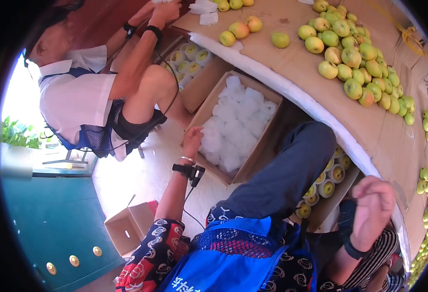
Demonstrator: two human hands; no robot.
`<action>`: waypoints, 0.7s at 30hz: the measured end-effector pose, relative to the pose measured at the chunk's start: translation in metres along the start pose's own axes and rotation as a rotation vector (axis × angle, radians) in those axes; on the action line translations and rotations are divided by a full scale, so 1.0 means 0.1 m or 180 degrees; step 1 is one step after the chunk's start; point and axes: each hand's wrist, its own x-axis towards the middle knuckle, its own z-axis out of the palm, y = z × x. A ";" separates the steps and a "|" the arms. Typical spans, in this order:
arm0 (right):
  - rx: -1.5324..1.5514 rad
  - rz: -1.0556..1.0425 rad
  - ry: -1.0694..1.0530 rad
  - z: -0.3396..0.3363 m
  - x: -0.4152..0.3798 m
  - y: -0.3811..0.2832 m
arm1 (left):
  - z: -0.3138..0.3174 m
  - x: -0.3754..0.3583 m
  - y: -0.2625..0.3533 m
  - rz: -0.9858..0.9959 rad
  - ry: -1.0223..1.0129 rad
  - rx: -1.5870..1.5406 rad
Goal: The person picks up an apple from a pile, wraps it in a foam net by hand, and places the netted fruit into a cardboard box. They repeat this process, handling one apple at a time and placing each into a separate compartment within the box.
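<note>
My left hand [192, 142] reaches to the left edge of a cardboard box [213, 91] full of white foam fruit nets [238, 119]. Its fingers are closed at the nets and appear to pinch one; the fingertips are partly lost against the white foam. My right hand [372, 210] is raised at the right, beside the table's padded edge. Its fingers are loosely curled and apart, with nothing visible in them. Near it, below the table, netted apples [327, 188] fill another box.
Piled apples [352, 63] lie on the cardboard-covered table [267, 68]. A co-worker [85, 87] sits at the upper left by a box of netted apples [188, 61]. A small open carton [128, 228] stands near a teal cabinet [58, 219]. Striped clothing [382, 253] shows at lower right.
</note>
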 end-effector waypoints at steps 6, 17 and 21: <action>0.0123 0.1042 -0.0245 0.10 -0.18 0.50 | 0.70 -0.96 1.03 0.0207 -0.1814 -0.1725; 0.0470 0.0245 0.0592 -0.31 -0.54 0.81 | 2.35 -2.20 1.36 0.0982 -0.3070 -0.0996; 0.0614 0.0145 0.0874 -0.50 -0.68 0.92 | 2.54 -2.31 1.19 0.0611 -0.3145 -0.1029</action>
